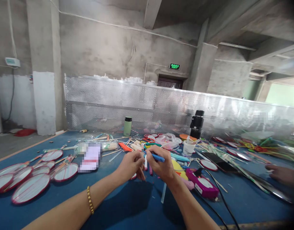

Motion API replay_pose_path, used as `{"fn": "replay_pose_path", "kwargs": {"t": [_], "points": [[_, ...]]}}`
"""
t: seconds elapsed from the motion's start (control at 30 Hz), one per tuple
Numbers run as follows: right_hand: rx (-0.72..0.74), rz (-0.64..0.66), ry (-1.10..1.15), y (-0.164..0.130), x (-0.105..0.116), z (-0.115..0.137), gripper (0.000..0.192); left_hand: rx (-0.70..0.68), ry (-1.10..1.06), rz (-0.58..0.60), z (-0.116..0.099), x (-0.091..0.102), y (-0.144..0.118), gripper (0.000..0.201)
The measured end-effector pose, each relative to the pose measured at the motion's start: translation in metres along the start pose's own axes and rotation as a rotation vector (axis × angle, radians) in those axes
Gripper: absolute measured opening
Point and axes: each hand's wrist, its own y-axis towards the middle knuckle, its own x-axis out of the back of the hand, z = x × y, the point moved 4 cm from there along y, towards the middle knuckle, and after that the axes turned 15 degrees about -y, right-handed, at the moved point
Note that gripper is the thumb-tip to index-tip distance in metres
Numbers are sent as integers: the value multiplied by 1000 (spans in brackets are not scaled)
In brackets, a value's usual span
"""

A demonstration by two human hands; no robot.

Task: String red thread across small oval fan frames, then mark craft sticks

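My left hand (130,164), with a gold beaded bracelet (89,200) on its wrist, is closed in a pinch above the blue table (123,206). A small pale piece (142,148) shows at its fingertips; what it is I cannot make out. Close beside it, my right hand (162,164) grips a blue pen (158,157), its tip end hidden by the fingers. White and purple markers (150,169) lie just beyond, between the hands. An orange piece (125,147) and several wooden sticks (135,144) lie behind the left hand.
Several round red-rimmed pieces (32,187) overlap at left near a phone-like pale item (89,157). A green bottle (127,126), black flask (197,124) and white cup (189,147) stand behind. At right are a purple device (202,182) with cables and another person's hand (282,174).
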Motion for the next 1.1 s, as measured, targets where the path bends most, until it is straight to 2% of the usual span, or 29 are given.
{"fn": "replay_pose_path", "kwargs": {"t": [1.1], "points": [[4, -12, 31, 0, -1, 2, 18, 22, 5, -2, 4, 1, 1, 23]]}}
